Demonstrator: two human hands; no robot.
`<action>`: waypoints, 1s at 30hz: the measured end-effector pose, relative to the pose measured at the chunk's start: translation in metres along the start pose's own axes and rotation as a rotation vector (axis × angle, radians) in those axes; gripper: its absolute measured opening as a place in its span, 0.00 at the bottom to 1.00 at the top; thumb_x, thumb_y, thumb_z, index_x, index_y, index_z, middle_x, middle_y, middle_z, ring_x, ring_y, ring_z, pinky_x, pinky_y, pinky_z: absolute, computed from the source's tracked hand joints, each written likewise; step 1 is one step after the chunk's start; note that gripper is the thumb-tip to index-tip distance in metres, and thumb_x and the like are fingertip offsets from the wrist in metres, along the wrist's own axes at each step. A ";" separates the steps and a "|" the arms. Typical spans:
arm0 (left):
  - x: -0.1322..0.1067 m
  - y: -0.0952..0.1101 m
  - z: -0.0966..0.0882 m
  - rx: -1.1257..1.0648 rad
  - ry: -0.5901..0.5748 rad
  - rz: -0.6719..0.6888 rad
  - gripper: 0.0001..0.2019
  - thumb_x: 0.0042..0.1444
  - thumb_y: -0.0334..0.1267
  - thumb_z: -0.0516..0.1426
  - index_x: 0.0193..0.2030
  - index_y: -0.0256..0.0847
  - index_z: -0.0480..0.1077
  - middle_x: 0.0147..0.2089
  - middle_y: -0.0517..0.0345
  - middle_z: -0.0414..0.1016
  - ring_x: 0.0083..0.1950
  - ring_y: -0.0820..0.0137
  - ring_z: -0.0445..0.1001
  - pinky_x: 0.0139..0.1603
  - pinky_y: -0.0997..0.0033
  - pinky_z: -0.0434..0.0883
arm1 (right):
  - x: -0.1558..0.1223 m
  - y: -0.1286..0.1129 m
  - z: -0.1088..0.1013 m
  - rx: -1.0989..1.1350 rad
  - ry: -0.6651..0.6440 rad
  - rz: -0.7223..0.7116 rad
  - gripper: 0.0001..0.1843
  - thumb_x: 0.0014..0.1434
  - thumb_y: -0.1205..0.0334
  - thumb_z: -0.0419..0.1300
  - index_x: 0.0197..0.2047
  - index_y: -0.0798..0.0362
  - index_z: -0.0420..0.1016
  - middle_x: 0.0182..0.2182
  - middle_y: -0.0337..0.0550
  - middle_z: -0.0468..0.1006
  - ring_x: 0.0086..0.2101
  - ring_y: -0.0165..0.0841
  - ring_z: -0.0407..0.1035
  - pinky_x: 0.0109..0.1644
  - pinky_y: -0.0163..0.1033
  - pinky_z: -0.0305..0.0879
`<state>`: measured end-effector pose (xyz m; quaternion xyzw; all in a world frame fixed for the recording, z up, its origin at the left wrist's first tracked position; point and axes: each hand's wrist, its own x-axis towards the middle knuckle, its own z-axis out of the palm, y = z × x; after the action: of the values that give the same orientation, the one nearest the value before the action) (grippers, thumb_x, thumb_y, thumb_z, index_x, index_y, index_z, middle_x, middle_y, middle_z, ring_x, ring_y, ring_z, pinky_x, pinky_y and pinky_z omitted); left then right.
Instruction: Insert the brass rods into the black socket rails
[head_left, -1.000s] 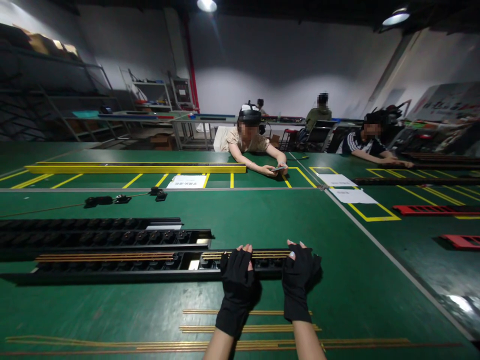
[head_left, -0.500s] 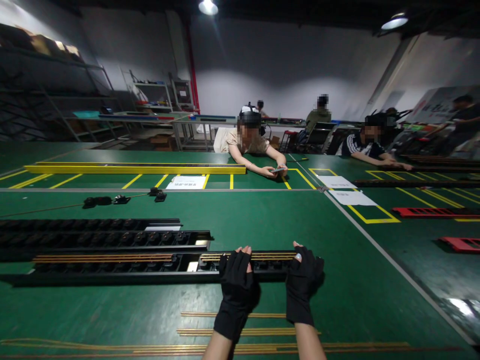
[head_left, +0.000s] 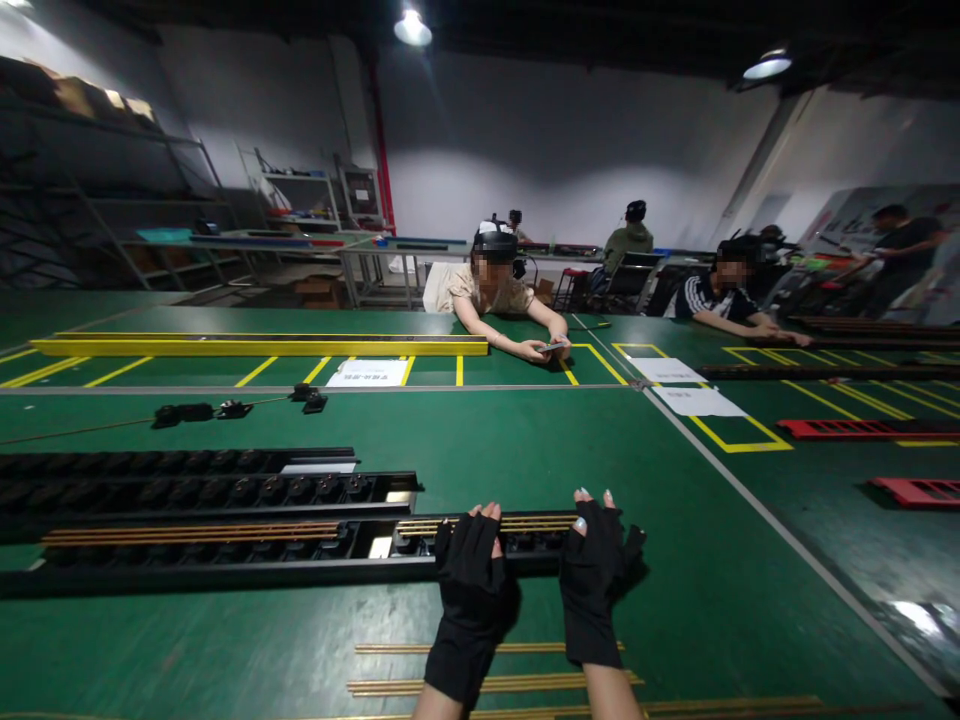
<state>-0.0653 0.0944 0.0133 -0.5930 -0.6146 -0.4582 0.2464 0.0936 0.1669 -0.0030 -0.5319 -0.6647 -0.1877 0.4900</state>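
Observation:
Both my hands wear black fingerless gloves and rest on the right end of a long black rail that lies across the green table. My left hand bends its fingers over the rail, fingertips on the thin copper strips set in its channel. My right hand grips the very end of the rail, thumb on the near side. Loose copper strips lie on the table just in front of me, under my wrists.
Two more black rails lie behind the first. Small black parts on a cable, a yellow beam, white sheets and red rails lie farther off. A person leans on the table opposite; others sit at the right.
My hands have stayed at the rail's right end, with the fingers shifting only slightly. The view has moved a little.

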 end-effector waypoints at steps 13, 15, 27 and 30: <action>0.004 -0.003 -0.003 0.063 0.023 0.068 0.20 0.61 0.25 0.50 0.58 0.39 0.70 0.51 0.51 0.81 0.56 0.62 0.76 0.68 0.57 0.54 | -0.001 -0.036 -0.002 0.098 -0.036 -0.204 0.21 0.66 0.70 0.47 0.56 0.55 0.74 0.50 0.47 0.81 0.59 0.41 0.68 0.70 0.54 0.48; 0.003 -0.002 -0.002 0.065 0.012 0.064 0.21 0.61 0.25 0.50 0.59 0.39 0.69 0.52 0.51 0.81 0.56 0.62 0.76 0.68 0.57 0.55 | 0.000 -0.040 -0.004 0.132 -0.031 -0.206 0.20 0.65 0.71 0.48 0.55 0.55 0.74 0.48 0.46 0.82 0.57 0.39 0.71 0.70 0.52 0.49; -0.007 -0.015 0.004 0.078 -0.026 0.098 0.21 0.63 0.31 0.50 0.62 0.41 0.68 0.53 0.50 0.80 0.59 0.63 0.75 0.71 0.56 0.52 | -0.003 -0.072 -0.003 0.238 -0.016 -0.193 0.21 0.64 0.71 0.47 0.55 0.54 0.74 0.47 0.45 0.83 0.56 0.37 0.72 0.70 0.49 0.47; -0.004 -0.013 0.003 0.085 0.007 0.130 0.20 0.63 0.34 0.53 0.62 0.40 0.69 0.52 0.49 0.80 0.57 0.61 0.76 0.69 0.54 0.55 | -0.003 -0.073 -0.004 0.246 -0.059 -0.239 0.22 0.65 0.68 0.46 0.57 0.55 0.73 0.50 0.48 0.81 0.58 0.39 0.70 0.69 0.50 0.50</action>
<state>-0.0768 0.0964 0.0050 -0.6190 -0.5929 -0.4166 0.3028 0.0300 0.1357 0.0157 -0.3903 -0.7554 -0.1460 0.5056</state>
